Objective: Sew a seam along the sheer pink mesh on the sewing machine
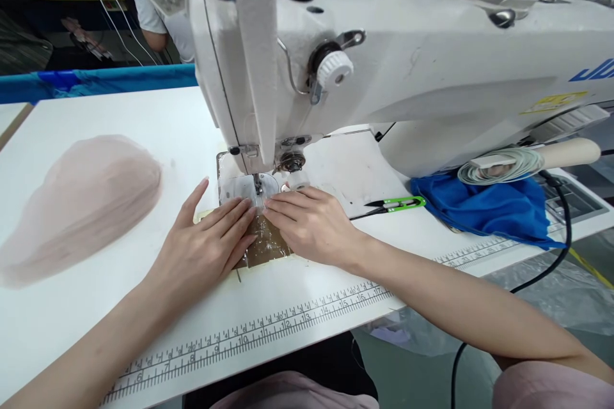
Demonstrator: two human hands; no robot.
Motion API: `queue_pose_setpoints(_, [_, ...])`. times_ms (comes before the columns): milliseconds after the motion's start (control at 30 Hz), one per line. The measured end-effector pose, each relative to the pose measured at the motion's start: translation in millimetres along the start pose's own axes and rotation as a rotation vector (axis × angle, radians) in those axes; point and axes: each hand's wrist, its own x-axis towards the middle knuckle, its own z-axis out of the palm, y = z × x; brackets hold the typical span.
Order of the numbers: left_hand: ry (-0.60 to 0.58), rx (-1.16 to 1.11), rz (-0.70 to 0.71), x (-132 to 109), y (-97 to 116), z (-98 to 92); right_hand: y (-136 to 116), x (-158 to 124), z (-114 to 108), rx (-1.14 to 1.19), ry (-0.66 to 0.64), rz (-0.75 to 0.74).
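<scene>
My left hand (206,246) lies flat on the bed of a white sewing machine (412,64), its thumb spread away from the fingers. Across from it, my right hand (314,223) rests with fingers stretched out and its thumb hidden. Both sets of fingertips come close together just in front of the presser foot (258,185). Beneath them is a brown, tape-covered plate (266,243). Whether thin cloth lies under the fingertips, I cannot tell. Left of my left hand, a sheer pale pink fabric piece (96,195) is spread on the white table (158,345).
Green thread snips (398,204) lie right of the machine bed. Beyond them sit a blue cloth (489,208) and a pale coiled cord (501,166). A printed ruler (268,326) runs along the table's front edge. A person's arm (156,38) shows at the back left.
</scene>
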Motion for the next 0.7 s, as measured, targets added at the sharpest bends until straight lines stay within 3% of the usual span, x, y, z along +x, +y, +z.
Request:
queue_pose_setpoints(200, [0.007, -0.004, -0.010, -0.1, -1.1, 1.2, 3.7, 2.6, -2.0, 0.000, -0.037, 0.070])
queue_pose_setpoints(433, [-0.019, -0.004, -0.023, 1.5, 0.8, 1.2, 2.1, 0.1, -3.2, -0.013, -0.062, 0.016])
queue_pose_setpoints(700, [-0.048, 0.014, -0.033, 2.9, 1.5, 0.0, -0.4, -1.1, -1.1, 0.082, -0.071, 0.066])
